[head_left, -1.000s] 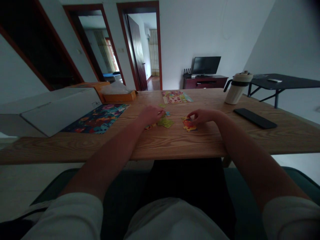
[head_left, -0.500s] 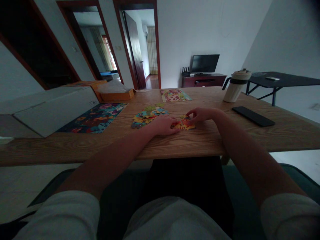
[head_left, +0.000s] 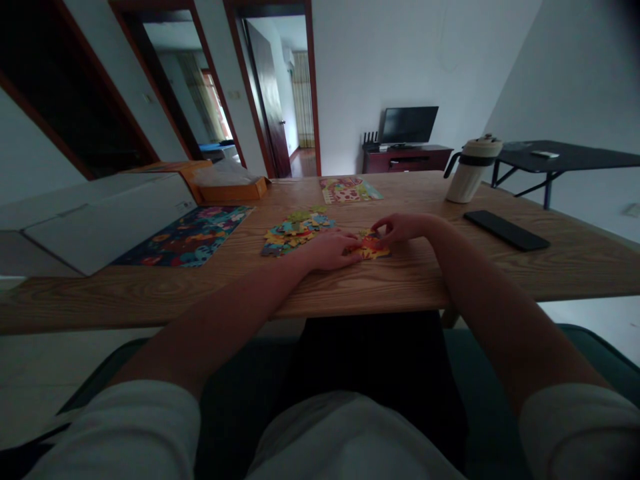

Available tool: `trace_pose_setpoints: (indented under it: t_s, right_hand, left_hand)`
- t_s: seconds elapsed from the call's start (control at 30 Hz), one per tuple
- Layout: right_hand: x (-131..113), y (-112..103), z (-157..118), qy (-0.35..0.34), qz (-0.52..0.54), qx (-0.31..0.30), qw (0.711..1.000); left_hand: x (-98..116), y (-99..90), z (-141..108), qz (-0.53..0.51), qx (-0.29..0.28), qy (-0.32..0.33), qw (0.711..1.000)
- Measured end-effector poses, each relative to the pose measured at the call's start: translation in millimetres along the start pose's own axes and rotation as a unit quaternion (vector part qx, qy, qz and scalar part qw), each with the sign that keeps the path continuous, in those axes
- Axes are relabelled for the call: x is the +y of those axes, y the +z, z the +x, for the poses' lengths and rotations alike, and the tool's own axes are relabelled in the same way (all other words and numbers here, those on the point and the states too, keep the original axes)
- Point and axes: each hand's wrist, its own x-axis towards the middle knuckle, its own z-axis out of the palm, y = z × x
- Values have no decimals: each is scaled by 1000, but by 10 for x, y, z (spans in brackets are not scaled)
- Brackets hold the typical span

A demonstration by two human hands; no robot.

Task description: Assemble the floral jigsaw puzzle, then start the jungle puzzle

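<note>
A small joined patch of jigsaw puzzle (head_left: 374,253), yellow and red, lies flat on the wooden table between my hands. My left hand (head_left: 331,251) rests at its left side, fingers over the pieces and thumb along the lower edge. With curled fingers, my right hand (head_left: 400,228) pinches at the patch's upper right; the piece under the fingertips is partly covered. Just beyond my left forearm sits a heap of loose puzzle pieces (head_left: 293,232) in mixed colours, partly hidden by that hand.
Behind the heap lies a giraffe-patterned picture sheet (head_left: 345,191). To the left are a dark blue picture sheet (head_left: 187,237), a white box (head_left: 110,220) and an orange box (head_left: 235,192). At right stand a cream flask (head_left: 470,173) and a black flat object (head_left: 505,230).
My left hand has shifted very slightly right over the puzzle patch. The right hand stays almost in place, and the view has tilted a little.
</note>
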Motion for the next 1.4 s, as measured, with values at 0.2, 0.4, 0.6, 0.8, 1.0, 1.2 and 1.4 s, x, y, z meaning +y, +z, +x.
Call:
trace_pose_setpoints:
  t_s: [0.2,0.4,0.6,0.8,1.0,1.2,1.4]
  right_hand:
    - [2,-18,-19,0,1,-1,1000]
    - [15,-20,-3,-19,-3,6,1000]
    - [11,2,11,-7,-14,13,1000]
    - [7,9,27,-3,-6,5,1000]
    - [5,9,32,2,-7,2,1000]
    - [8,8,28,-1,-7,7,1000]
    - [-2,5,25,-11,-7,4,1000]
  left_hand:
    - [20,-19,-6,-13,-11,-3,1000]
    - [32,-40,-13,-21,-18,-3,1000]
    - [54,-75,-23,-11,-31,-14,999]
    - [37,-37,7,-10,-32,-35,999]
    - [69,-31,-7,3,-30,-62,998]
    - [32,-65,-53,-14,-20,-32,999]
    - [25,-66,-39,-16,-67,-54,996]
